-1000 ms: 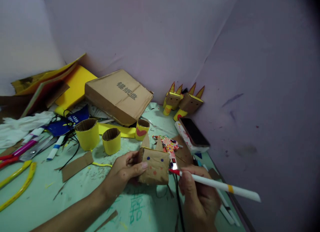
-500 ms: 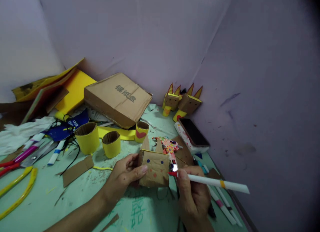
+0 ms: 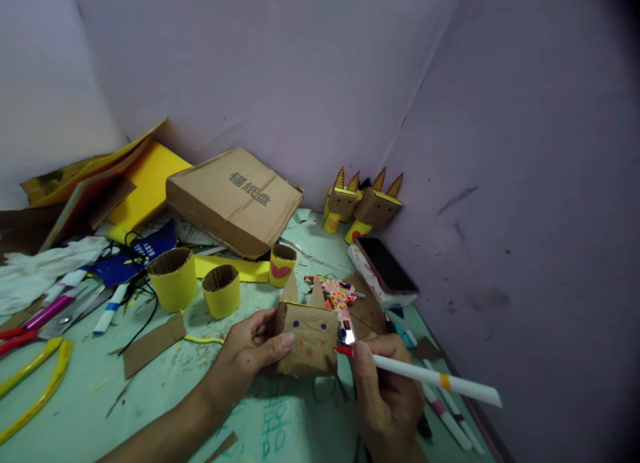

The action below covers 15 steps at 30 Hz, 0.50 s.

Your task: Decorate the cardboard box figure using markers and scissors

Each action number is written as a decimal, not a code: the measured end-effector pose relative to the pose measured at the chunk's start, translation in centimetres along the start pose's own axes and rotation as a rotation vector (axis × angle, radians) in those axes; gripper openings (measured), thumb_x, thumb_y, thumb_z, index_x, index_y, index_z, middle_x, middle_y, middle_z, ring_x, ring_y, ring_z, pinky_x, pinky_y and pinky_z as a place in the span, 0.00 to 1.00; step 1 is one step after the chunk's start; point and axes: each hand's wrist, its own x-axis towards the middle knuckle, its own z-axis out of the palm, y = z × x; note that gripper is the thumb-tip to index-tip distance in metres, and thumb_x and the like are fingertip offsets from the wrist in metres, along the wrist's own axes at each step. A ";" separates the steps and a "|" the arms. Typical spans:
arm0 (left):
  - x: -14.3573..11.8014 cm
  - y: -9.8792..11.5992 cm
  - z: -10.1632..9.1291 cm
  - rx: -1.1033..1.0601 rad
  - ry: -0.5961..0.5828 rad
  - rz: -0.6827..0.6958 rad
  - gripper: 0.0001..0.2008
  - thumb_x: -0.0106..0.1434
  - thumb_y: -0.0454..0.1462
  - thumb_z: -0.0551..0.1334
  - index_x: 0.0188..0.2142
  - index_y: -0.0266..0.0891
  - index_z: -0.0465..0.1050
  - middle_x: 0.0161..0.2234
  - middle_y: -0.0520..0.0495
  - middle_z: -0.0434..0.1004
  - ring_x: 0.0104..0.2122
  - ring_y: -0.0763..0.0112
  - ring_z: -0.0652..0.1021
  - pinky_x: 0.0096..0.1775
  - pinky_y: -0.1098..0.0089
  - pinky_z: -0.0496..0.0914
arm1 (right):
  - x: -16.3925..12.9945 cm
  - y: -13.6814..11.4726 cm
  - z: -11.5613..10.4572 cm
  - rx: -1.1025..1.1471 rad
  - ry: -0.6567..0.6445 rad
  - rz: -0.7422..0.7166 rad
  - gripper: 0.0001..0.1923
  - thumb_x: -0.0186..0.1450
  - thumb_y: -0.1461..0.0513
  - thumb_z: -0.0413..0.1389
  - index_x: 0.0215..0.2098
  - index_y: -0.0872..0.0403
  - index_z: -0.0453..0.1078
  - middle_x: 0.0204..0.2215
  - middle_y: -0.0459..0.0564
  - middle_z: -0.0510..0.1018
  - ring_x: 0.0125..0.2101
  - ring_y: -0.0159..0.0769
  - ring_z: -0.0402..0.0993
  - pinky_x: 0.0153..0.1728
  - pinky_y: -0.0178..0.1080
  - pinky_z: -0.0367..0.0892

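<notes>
Pale lilac walls are meeting in a corner behind a mint-green tabletop (image 3: 75,410) that is carrying a litter of craft scraps. The left hand (image 3: 247,356) is gripping a small cardboard box figure (image 3: 307,340) from its left side, thumb lying across the front edge, holding it upright on the tabletop near the front middle, its two pointed ears standing up and its dotted face turning toward the camera. The right hand (image 3: 387,390) is closing around a white marker (image 3: 425,378) in a writing grip, the red tip sitting just beside the figure's lower right edge; whether it is touching the cardboard I cannot tell. The step in hand appears to be drawing marks on the face, and the next stroke is likely calling for a steady brace from the left hand and a light, short touch of the tip. Both forearms are reaching in from below, wrists low over the surface. Behind are standing two yellow paper cups (image 3: 173,280), a flat cardboard box (image 3: 235,196), two finished figures (image 3: 363,203) and a dark phone (image 3: 387,266).
</notes>
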 end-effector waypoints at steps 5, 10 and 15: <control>0.1 -0.1 0.0 -0.039 -0.003 0.028 0.31 0.47 0.48 0.74 0.46 0.33 0.74 0.45 0.37 0.83 0.46 0.49 0.80 0.44 0.63 0.75 | 0.1 0.3 0.0 -0.031 -0.020 -0.027 0.08 0.68 0.68 0.52 0.31 0.51 0.65 0.21 0.39 0.67 0.19 0.25 0.66 0.21 0.27 0.63; -0.1 0.2 0.1 0.000 -0.003 0.015 0.32 0.48 0.49 0.73 0.47 0.34 0.73 0.44 0.38 0.83 0.44 0.51 0.81 0.40 0.64 0.75 | 0.5 -0.1 0.0 -0.062 -0.061 -0.054 0.08 0.67 0.68 0.51 0.31 0.51 0.65 0.23 0.40 0.69 0.21 0.26 0.68 0.22 0.27 0.64; -0.3 0.3 0.2 0.027 0.012 -0.004 0.32 0.47 0.50 0.73 0.47 0.33 0.73 0.42 0.39 0.83 0.44 0.50 0.80 0.39 0.64 0.75 | 0.8 -0.4 0.1 -0.088 -0.070 -0.064 0.09 0.67 0.68 0.51 0.31 0.51 0.65 0.22 0.39 0.68 0.20 0.25 0.67 0.21 0.27 0.63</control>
